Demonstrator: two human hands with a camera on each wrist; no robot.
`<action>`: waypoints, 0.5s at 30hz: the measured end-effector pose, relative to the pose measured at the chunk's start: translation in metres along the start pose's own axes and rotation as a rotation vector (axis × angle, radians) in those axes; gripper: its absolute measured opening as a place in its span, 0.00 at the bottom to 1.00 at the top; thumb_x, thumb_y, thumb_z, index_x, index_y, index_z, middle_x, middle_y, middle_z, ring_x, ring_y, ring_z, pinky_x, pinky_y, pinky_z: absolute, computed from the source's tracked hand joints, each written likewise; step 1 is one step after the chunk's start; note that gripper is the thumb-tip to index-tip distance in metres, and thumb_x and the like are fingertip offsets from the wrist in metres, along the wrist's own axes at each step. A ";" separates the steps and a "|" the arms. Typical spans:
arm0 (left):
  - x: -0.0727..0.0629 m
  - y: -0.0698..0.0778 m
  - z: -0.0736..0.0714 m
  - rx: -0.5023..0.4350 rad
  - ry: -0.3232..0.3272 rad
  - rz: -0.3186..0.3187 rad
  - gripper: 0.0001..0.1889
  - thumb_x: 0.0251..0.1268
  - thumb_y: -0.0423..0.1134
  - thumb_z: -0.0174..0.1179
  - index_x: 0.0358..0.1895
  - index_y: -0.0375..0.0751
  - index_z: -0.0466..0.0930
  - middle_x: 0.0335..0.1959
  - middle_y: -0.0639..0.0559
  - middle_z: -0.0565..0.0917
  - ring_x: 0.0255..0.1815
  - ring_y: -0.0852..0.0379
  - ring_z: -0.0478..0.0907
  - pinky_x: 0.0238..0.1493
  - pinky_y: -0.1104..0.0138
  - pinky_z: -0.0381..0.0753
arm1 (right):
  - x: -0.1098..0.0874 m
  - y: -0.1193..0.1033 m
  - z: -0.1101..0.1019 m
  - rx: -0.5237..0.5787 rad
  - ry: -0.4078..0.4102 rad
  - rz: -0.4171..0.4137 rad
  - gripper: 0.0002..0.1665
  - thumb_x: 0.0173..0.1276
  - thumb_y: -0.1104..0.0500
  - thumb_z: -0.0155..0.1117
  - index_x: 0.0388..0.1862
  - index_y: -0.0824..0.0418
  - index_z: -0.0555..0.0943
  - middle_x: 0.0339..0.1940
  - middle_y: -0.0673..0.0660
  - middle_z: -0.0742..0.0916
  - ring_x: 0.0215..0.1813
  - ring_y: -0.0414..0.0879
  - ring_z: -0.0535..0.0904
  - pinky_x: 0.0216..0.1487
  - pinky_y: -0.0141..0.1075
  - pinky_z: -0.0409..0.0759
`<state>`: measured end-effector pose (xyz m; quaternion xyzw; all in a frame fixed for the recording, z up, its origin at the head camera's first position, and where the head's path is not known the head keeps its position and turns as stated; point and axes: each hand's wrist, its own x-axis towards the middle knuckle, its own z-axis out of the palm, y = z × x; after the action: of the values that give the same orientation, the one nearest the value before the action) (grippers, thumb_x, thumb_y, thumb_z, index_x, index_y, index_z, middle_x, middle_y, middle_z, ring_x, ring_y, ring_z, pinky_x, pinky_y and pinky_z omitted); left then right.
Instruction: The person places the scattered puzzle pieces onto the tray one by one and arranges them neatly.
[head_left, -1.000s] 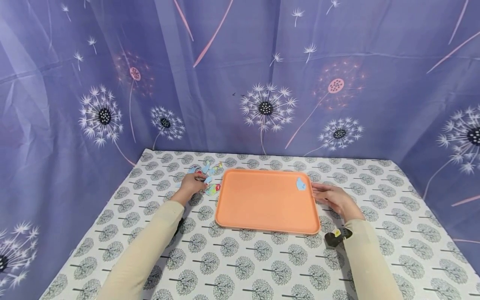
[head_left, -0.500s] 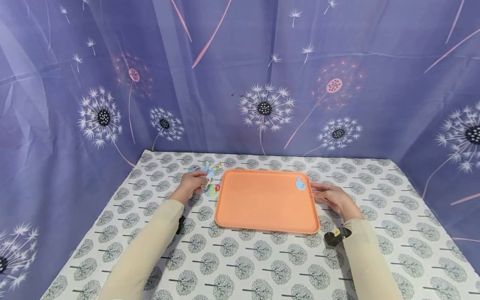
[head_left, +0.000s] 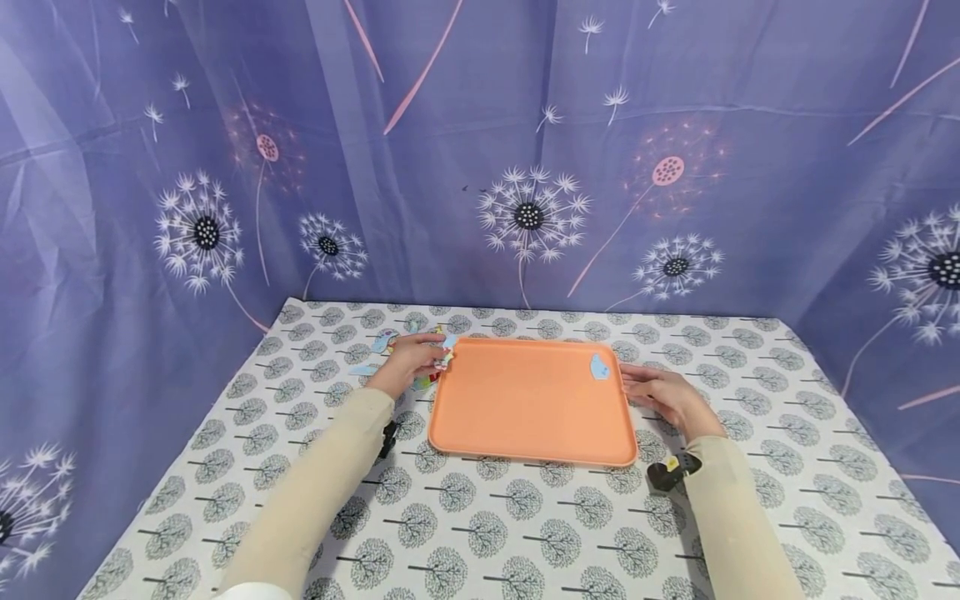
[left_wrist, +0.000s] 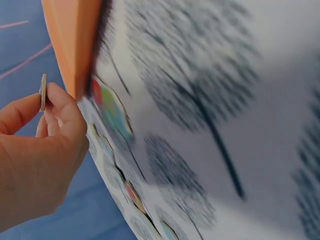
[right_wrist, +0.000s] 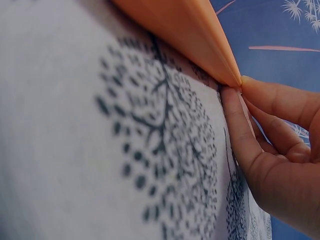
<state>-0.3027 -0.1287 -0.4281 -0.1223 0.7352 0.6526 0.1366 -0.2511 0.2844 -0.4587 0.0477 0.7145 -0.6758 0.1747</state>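
Note:
My left hand (head_left: pixel 411 363) pinches a thin puzzle piece (head_left: pixel 449 343), light blue with coloured print, over the upper left corner of the orange tray (head_left: pixel 528 404). The left wrist view shows this piece (left_wrist: pixel 43 93) edge-on between thumb and fingers. At the tray's right side, my right hand (head_left: pixel 667 398) holds the rim (right_wrist: pixel 227 65) with its fingertips. A light blue piece (head_left: pixel 599 367) lies inside the tray near the upper right corner. More flat coloured pieces (head_left: pixel 384 340) lie left of the tray, partly hidden by my left hand.
The table is covered by a white cloth (head_left: pixel 480 533) printed with grey trees. Purple curtains (head_left: pixel 450 208) with dandelions hang behind it and at both sides. One light blue piece (head_left: pixel 363 369) lies left of my left wrist.
My left hand has picked up a piece from the scattered ones and moved right with it to the tray's upper left corner. The right hand stays at the tray's rim.

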 end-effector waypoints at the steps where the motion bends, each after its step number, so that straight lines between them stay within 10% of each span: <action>1: 0.001 0.001 0.004 0.000 -0.007 0.001 0.22 0.64 0.26 0.59 0.62 0.37 0.75 0.47 0.41 0.82 0.26 0.60 0.76 0.47 0.61 0.85 | 0.000 0.000 0.000 0.000 -0.001 0.000 0.39 0.66 0.72 0.59 0.72 0.74 0.56 0.65 0.64 0.75 0.45 0.34 0.81 0.56 0.31 0.80; 15: 0.008 0.011 0.072 -0.118 -0.086 0.064 0.24 0.57 0.19 0.59 0.59 0.32 0.77 0.33 0.44 0.83 0.24 0.59 0.79 0.30 0.70 0.85 | 0.000 -0.001 -0.001 0.026 -0.012 -0.001 0.38 0.65 0.73 0.58 0.72 0.76 0.55 0.46 0.50 0.84 0.44 0.35 0.81 0.55 0.31 0.80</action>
<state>-0.3108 -0.0556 -0.4290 -0.0785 0.6922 0.7036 0.1399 -0.2512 0.2857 -0.4577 0.0453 0.7045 -0.6855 0.1781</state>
